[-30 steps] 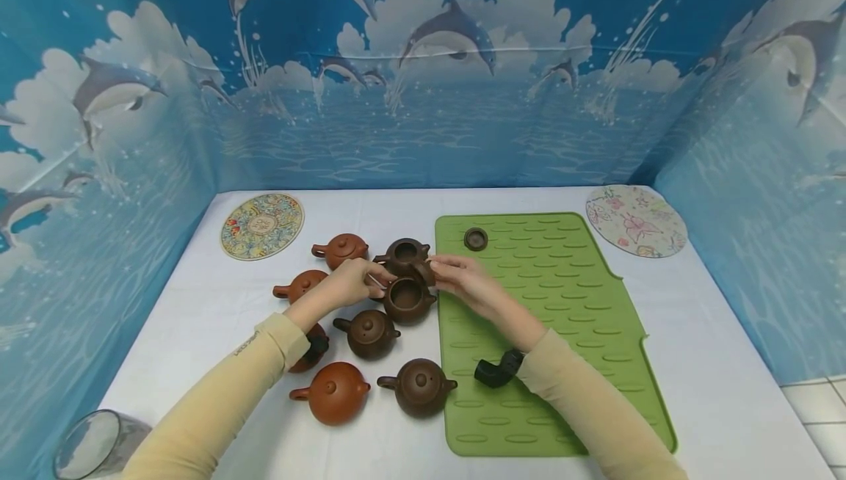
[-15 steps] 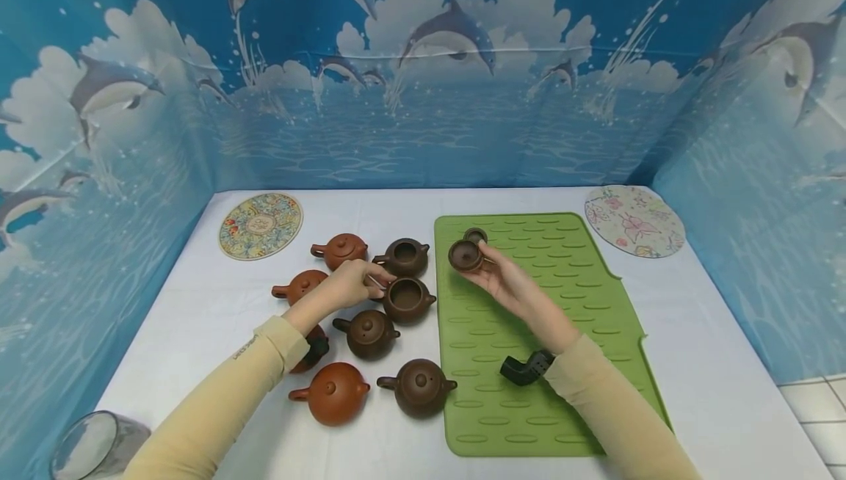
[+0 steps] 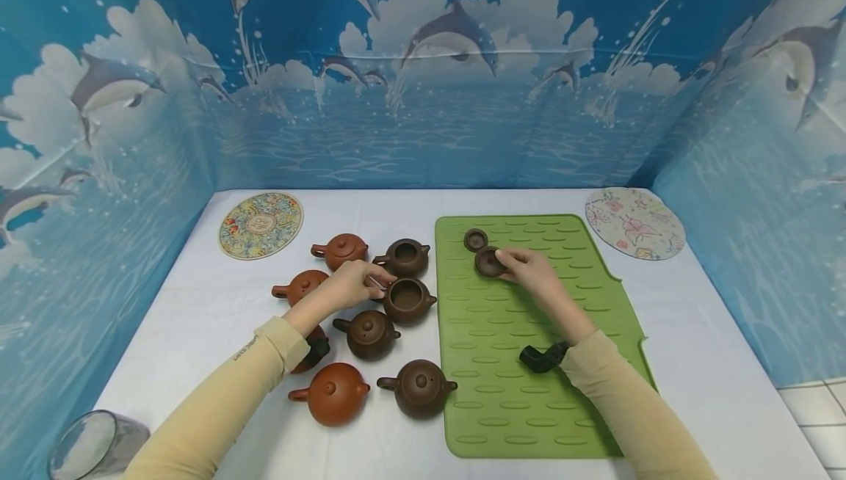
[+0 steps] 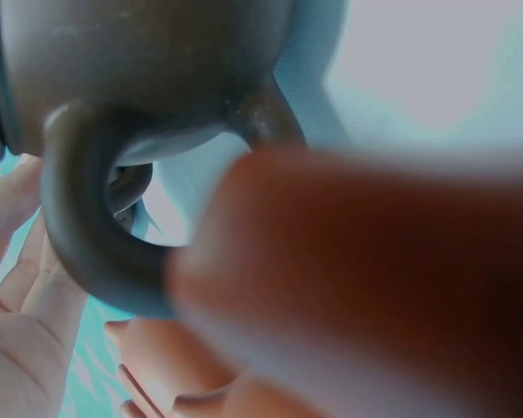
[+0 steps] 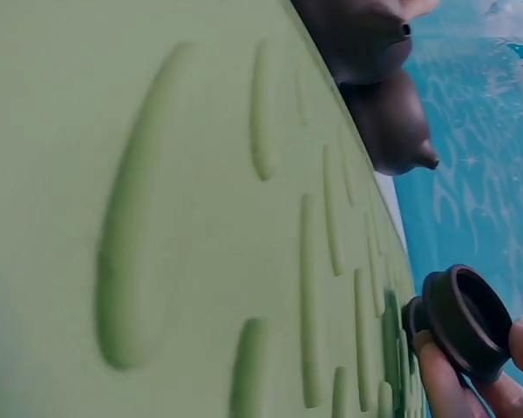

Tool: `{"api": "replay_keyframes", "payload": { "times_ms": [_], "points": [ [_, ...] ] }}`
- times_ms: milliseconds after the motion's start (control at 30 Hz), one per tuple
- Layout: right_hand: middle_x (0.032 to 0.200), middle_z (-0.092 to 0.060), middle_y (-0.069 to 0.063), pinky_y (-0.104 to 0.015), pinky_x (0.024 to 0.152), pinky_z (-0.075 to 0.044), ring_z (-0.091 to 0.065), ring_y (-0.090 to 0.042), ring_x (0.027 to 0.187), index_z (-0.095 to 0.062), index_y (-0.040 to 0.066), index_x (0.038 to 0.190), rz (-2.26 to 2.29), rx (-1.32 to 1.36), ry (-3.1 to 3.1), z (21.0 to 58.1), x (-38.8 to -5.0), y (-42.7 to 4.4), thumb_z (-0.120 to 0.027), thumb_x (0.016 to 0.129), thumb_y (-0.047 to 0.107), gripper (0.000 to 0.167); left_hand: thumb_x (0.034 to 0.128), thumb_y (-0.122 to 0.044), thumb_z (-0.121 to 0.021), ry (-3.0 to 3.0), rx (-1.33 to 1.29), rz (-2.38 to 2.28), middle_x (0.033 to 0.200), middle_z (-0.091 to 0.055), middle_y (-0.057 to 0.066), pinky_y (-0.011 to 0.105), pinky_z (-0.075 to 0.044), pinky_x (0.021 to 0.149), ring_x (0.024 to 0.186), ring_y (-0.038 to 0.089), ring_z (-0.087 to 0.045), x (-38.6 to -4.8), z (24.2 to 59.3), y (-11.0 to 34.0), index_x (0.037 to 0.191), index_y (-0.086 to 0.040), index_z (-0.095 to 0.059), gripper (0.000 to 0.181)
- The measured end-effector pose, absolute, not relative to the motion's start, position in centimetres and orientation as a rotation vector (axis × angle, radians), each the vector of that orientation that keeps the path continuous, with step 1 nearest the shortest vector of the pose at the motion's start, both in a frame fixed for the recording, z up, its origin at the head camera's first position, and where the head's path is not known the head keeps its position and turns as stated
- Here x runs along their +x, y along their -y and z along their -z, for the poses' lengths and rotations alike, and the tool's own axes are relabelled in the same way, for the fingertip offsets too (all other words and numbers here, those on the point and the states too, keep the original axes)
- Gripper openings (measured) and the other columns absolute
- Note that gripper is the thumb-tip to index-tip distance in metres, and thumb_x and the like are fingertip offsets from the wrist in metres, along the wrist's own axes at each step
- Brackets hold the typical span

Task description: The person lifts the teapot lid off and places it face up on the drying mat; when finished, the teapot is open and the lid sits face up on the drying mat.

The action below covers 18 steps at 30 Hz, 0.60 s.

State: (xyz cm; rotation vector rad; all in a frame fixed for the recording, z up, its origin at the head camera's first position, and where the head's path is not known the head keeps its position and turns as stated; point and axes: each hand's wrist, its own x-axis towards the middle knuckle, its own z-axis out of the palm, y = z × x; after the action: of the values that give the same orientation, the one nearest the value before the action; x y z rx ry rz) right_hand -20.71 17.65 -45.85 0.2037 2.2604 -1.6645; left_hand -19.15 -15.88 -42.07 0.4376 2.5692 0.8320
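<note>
My left hand [image 3: 350,283] holds the handle side of a lidless dark brown teapot [image 3: 406,299]. In the left wrist view, a blurred finger [image 4: 349,261] overlaps one end of the curved handle [image 4: 70,209]. My right hand [image 3: 532,272] pinches a dark brown teapot lid [image 3: 490,263], hollow side up, over the green mat [image 3: 529,421]. Close behind it, another upturned lid [image 3: 476,239] lies on the mat. The right wrist view shows the held lid [image 5: 471,322] between thumb and fingers. Beyond the left hand stands a second lidless brown teapot [image 3: 406,256].
Lidded brown teapots [image 3: 370,334] and several reddish ones [image 3: 335,393] stand left of the mat. A glass [image 3: 95,443] is at the front left. Round patterned mats [image 3: 261,225] lie at both back corners. A printed curtain [image 3: 423,135] surrounds the table.
My right hand has lifted the lid away from the lidless teapot, moved it right over the green mat and brought it beside the other lid. The left hand stays in place.
</note>
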Motion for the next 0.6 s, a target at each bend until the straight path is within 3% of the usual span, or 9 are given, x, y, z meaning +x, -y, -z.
{"api": "replay_keyframes", "payload": {
  "times_ms": [267,600],
  "points": [
    [0.14,-0.054,-0.024,-0.037,0.095,-0.055,-0.062,-0.034,0.119,-0.056,-0.001,0.136,1.542,0.164,-2.429,46.9,-20.7,-17.4,-0.06,0.099,0.033,0.05,0.0907,-0.007,-0.07,-2.572,0.422,-0.828,0.114,-0.073,0.008,0.024,-0.046,0.064,0.088,0.017,-0.065,-19.1,42.3,16.0,0.122,-0.015,-0.071,0.032],
    [0.144,-0.05,-0.026,-0.047,0.105,-0.047,-0.058,-0.038,0.124,-0.052,-0.001,0.14,1.409,0.127,-2.466,46.7,-20.6,-17.6,-0.052,0.102,0.038,0.054,0.0913,-0.008,-0.069,-2.572,0.421,-0.827,0.113,-0.073,0.007,0.025,-0.046,0.065,0.089,0.017,-0.065,-19.1,42.3,15.9,0.122,-0.016,-0.071,0.032]
  ]
}}
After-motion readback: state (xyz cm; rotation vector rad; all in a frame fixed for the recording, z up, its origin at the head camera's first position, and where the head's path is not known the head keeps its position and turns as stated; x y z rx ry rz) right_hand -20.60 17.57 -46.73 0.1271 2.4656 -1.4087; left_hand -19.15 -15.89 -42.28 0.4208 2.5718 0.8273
